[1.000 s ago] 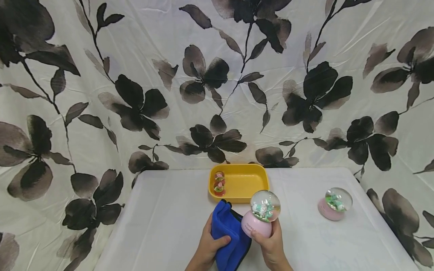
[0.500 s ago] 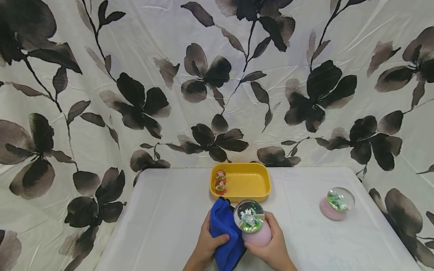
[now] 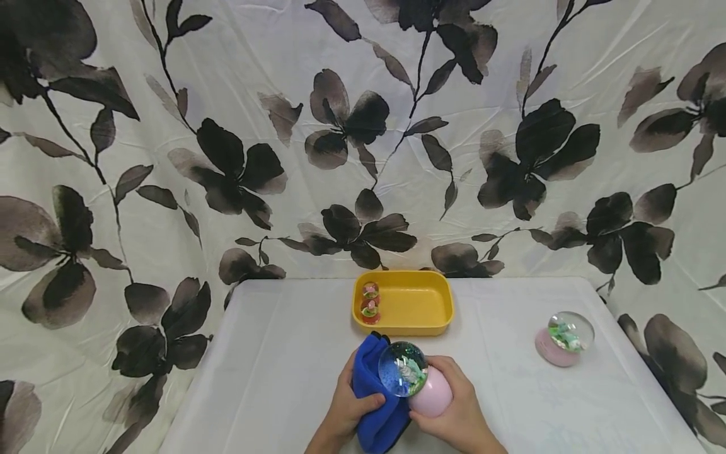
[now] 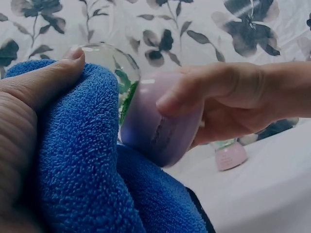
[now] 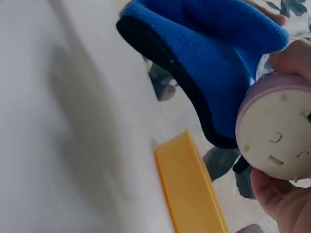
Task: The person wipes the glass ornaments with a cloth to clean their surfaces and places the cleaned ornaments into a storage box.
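My left hand grips a blue cloth with dark edging, its thumb over the front fold. In my right hand is a snow globe, held by its pink base. The globe tilts left, and its clear dome overlaps the cloth in the head view. The right wrist view shows the pale underside of the base, with fingers and thumb around its edge. From the left wrist, the dome appears partly hidden behind the cloth.
A yellow tray stands at the back of the white table, with two small red figurines at its left end. A second snow globe with a pink base sits on the right. Floral fabric hangs behind.
My right hand has tipped the snow globe leftward and brought its dome against the cloth in the head view. The left hand and cloth have stayed nearly in place.
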`<action>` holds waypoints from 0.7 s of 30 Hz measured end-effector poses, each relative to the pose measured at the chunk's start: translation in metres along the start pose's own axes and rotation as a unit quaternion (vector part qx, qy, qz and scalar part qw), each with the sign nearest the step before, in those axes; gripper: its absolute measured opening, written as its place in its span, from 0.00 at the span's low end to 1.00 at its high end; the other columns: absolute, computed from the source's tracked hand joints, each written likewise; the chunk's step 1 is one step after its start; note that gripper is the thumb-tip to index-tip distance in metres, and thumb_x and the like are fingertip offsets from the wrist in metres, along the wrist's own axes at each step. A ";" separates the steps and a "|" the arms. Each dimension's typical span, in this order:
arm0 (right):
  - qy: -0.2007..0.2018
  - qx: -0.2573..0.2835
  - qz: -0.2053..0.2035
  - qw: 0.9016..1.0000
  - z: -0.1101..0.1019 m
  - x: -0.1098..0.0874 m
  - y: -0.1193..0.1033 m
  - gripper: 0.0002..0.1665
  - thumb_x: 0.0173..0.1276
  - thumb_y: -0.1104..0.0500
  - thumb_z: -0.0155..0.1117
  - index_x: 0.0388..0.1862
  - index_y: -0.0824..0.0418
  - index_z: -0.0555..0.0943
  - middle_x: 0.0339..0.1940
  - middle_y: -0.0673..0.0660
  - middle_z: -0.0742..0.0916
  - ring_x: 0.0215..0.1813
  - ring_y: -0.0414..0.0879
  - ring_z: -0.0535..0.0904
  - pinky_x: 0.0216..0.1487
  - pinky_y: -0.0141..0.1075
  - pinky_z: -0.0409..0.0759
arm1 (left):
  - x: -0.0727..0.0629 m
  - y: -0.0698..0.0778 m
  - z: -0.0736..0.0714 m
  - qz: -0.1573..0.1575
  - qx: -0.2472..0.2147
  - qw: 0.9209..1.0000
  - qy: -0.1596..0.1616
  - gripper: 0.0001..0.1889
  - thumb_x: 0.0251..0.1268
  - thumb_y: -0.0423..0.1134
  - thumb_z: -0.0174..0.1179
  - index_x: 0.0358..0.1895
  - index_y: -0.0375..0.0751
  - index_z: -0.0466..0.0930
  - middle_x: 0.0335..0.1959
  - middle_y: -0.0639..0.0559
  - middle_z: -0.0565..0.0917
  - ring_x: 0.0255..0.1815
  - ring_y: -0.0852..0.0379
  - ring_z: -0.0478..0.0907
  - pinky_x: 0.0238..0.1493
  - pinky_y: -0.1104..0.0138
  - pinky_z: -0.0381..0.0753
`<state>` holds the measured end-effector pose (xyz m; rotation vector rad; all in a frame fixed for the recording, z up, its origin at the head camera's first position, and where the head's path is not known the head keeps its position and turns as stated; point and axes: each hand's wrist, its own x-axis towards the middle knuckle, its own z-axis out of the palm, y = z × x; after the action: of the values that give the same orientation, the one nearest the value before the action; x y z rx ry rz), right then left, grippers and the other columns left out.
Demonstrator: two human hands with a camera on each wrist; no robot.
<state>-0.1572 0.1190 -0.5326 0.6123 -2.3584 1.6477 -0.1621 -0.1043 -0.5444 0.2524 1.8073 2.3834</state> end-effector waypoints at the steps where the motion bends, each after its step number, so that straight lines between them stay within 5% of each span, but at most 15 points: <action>1: 0.001 0.012 0.016 1.000 -0.001 -0.001 0.000 0.48 0.38 0.56 0.86 0.60 0.50 0.71 0.53 0.48 0.79 0.49 0.45 0.79 0.45 0.38 0.81 | -0.001 -0.001 0.000 -0.002 -0.005 1.000 -0.003 0.45 0.52 0.40 0.72 0.73 0.42 0.57 0.65 0.39 0.69 0.63 0.41 0.66 0.61 0.55 0.68; 4: -0.001 0.055 0.043 0.998 -0.007 -0.001 -0.001 0.49 0.36 0.61 0.86 0.59 0.53 0.70 0.53 0.50 0.80 0.49 0.46 0.79 0.43 0.38 0.81 | -0.003 -0.002 0.000 -0.009 -0.016 1.000 -0.004 0.46 0.53 0.43 0.72 0.74 0.41 0.55 0.65 0.38 0.69 0.63 0.40 0.66 0.61 0.56 0.68; 10: -0.014 0.075 0.034 0.996 -0.021 0.007 -0.008 0.51 0.36 0.67 0.84 0.61 0.59 0.68 0.57 0.54 0.78 0.50 0.48 0.78 0.46 0.36 0.80 | -0.003 -0.002 0.000 -0.036 -0.008 0.999 -0.016 0.44 0.55 0.42 0.70 0.74 0.44 0.56 0.65 0.41 0.70 0.63 0.44 0.68 0.62 0.53 0.68; 14: -0.005 0.091 0.057 0.994 -0.026 0.013 -0.017 0.52 0.38 0.68 0.83 0.64 0.56 0.67 0.58 0.53 0.77 0.52 0.49 0.76 0.50 0.36 0.79 | -0.003 -0.007 0.002 -0.046 -0.008 0.998 -0.046 0.44 0.56 0.42 0.69 0.75 0.48 0.55 0.66 0.42 0.69 0.63 0.44 0.68 0.62 0.52 0.68; 21: 0.014 0.161 0.036 0.986 -0.015 0.019 -0.027 0.54 0.42 0.70 0.80 0.68 0.60 0.61 0.60 0.62 0.75 0.59 0.52 0.74 0.57 0.35 0.75 | -0.004 -0.021 0.014 -0.028 -0.027 0.993 -0.110 0.43 0.57 0.41 0.69 0.75 0.49 0.56 0.69 0.42 0.67 0.66 0.43 0.66 0.63 0.55 0.68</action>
<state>-0.1635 0.1209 -0.4966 0.5579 -2.1334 2.0762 -0.1555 -0.0867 -0.5612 0.4351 1.6285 2.2619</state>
